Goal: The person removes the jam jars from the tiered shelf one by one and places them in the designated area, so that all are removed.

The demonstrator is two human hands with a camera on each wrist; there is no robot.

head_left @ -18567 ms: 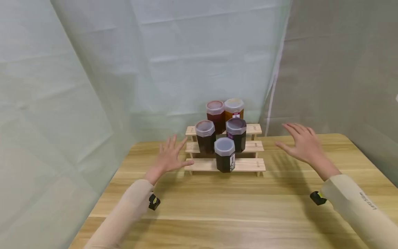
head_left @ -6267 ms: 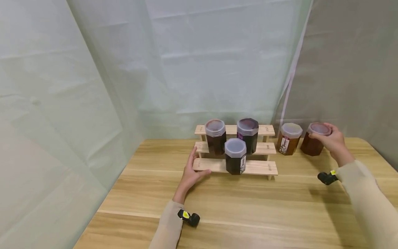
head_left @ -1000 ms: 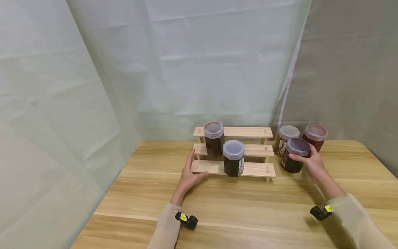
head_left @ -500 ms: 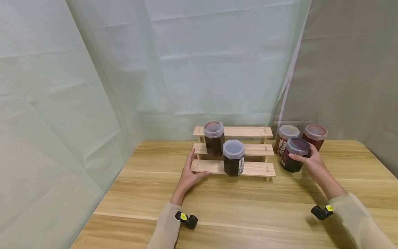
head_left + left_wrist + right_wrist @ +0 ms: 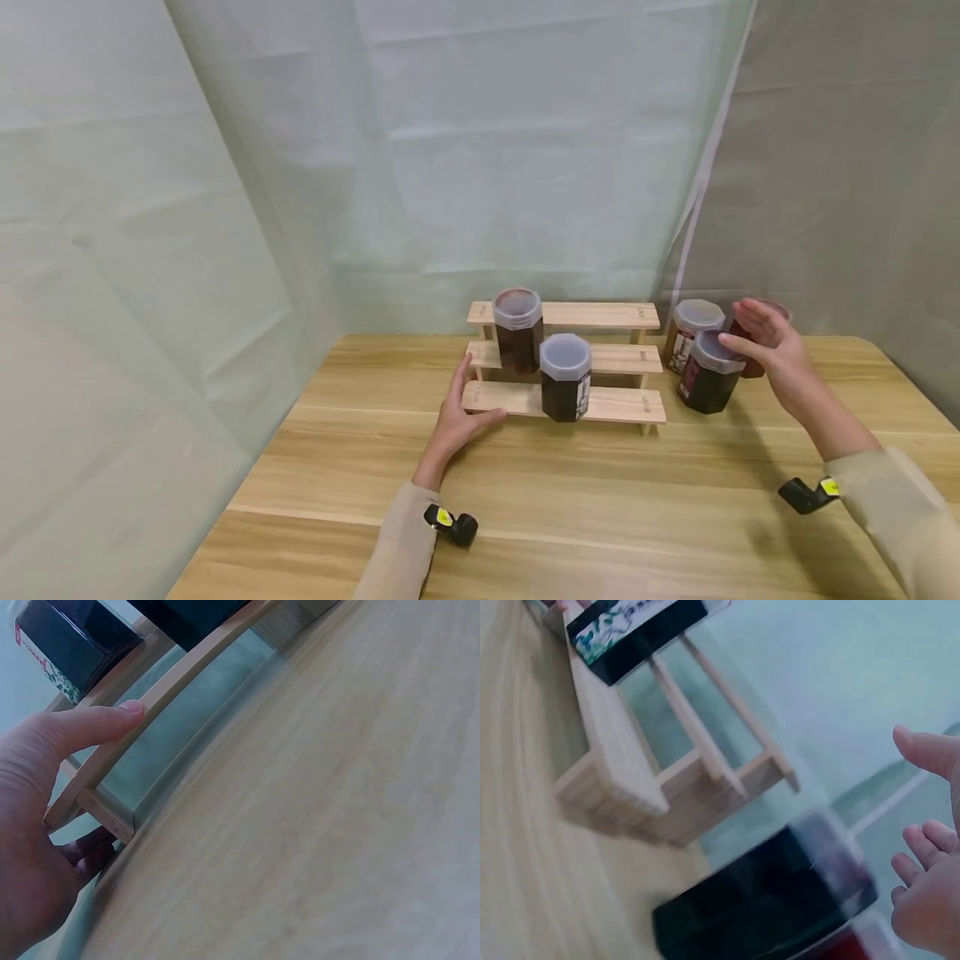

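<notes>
A three-step wooden rack (image 5: pixel 615 404) stands at the back of the table (image 5: pixel 600 500). One dark jar (image 5: pixel 517 329) sits on its middle step and another (image 5: pixel 565 377) on the bottom step. My left hand (image 5: pixel 461 407) rests against the rack's left end, thumb (image 5: pixel 90 724) straight along the bottom slat (image 5: pixel 187 671). To the right of the rack a purple-lidded dark jar (image 5: pixel 707 379) stands on the table. My right hand (image 5: pixel 765 343) hovers open just above and behind its lid, fingers (image 5: pixel 930 900) spread. Behind it are an amber jar (image 5: pixel 692 332) and a red jar (image 5: pixel 753 367), mostly hidden by the hand.
Pale fabric sheets (image 5: pixel 480 167) wall the table in at the back and on both sides. The three loose jars crowd the back right corner. Bare tabletop stretches in front of the rack to the near edge.
My right hand has let go of the purple-lidded jar, which now stands on the table, and has lifted up and opened. The left hand has stayed on the rack.
</notes>
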